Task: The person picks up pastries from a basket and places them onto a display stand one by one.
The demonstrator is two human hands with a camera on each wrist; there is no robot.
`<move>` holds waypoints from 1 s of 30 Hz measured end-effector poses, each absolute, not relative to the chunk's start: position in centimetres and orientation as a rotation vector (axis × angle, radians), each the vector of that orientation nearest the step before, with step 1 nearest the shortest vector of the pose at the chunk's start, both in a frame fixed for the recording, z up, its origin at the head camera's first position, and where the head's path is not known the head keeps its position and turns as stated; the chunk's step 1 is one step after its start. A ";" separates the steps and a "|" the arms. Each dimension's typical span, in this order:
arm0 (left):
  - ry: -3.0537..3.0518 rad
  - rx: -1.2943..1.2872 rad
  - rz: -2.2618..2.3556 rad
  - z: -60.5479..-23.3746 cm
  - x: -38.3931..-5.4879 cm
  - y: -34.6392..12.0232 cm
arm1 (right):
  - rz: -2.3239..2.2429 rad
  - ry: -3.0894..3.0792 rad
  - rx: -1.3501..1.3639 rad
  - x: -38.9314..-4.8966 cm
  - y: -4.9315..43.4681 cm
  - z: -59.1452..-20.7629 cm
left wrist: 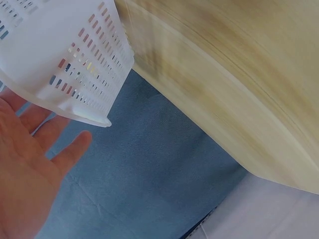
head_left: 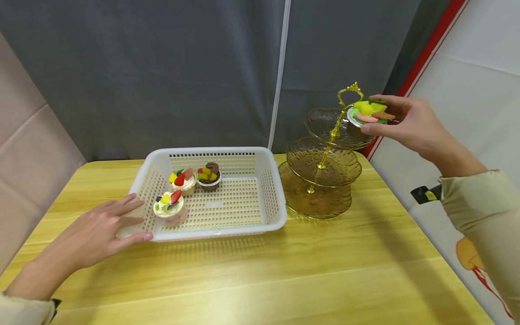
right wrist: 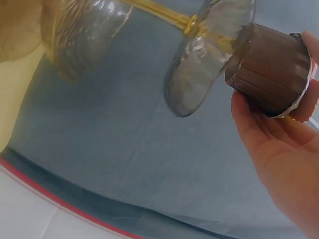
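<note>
My right hand [head_left: 410, 119] grips a cupcake [head_left: 367, 110] topped with yellow fruit pieces, green cream and a pink strip. In the right wrist view its brown paper cup [right wrist: 271, 69] is right at the top plate [right wrist: 192, 74] of the stand. The three-tier stand [head_left: 321, 164] has amber plates, a gold pole and a looped handle. At the left end of the white basket [head_left: 270, 189], my left hand [head_left: 107, 228] has its fingers spread against the rim. Inside the basket sit a strawberry cupcake [head_left: 168, 205], another white-cream cupcake [head_left: 184, 180] and a chocolate cupcake [head_left: 209, 176].
The wooden table [head_left: 260, 275] bears both basket and stand. A grey curtain [head_left: 162, 76] hangs right behind them. On the right is a white panel [head_left: 483, 90] with a red edge, and a pale padded surface [head_left: 32, 122] rises at the left.
</note>
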State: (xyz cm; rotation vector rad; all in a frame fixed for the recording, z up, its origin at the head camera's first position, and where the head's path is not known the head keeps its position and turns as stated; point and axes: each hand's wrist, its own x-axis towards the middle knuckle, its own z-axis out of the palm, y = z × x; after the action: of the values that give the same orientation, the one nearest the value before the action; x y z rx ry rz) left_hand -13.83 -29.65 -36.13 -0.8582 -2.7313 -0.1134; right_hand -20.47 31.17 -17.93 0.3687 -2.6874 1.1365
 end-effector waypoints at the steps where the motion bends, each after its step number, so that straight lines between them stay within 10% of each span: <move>1: -2.731 -0.856 -0.116 -36.2 -13.8 -29.7 | 1.128 -2.699 0.361 -20.6 31.3 -18.0; 30: -2.722 -0.852 -0.126 -36.1 -13.5 -29.7 | 1.060 -2.807 0.315 -22.8 32.2 -19.8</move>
State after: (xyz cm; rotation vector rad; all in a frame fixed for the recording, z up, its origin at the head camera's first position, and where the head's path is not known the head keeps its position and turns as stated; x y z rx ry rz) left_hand -13.54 -29.72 -36.12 -0.8519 -2.7220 -0.1259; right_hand -22.80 32.17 -19.80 0.3150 -2.8074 1.0595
